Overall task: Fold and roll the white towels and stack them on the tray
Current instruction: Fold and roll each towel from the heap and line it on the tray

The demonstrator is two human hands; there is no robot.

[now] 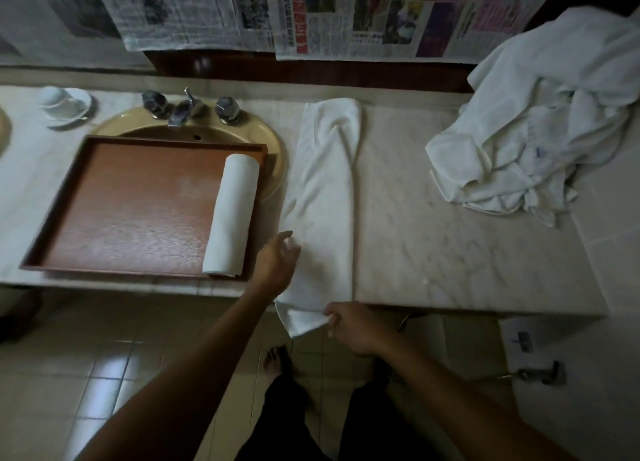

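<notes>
A white towel [325, 197], folded into a long strip, lies on the marble counter and runs from the back wall to the front edge, where its near end hangs over. My right hand [356, 327] pinches that hanging end. My left hand [277, 259] rests with relaxed fingers on the strip's left edge. To the left, a brown wooden tray [131, 204] sits over the sink and holds one rolled white towel [232, 214] along its right side. A heap of loose white towels [540, 121] is piled at the counter's right end.
A sink [273, 149] with chrome taps [187, 109] lies under the tray's far edge. An upturned cup on a saucer [65, 105] stands at the back left. Newspaper sheets [346, 13] hang on the wall. Bare marble [415, 218] lies between strip and heap.
</notes>
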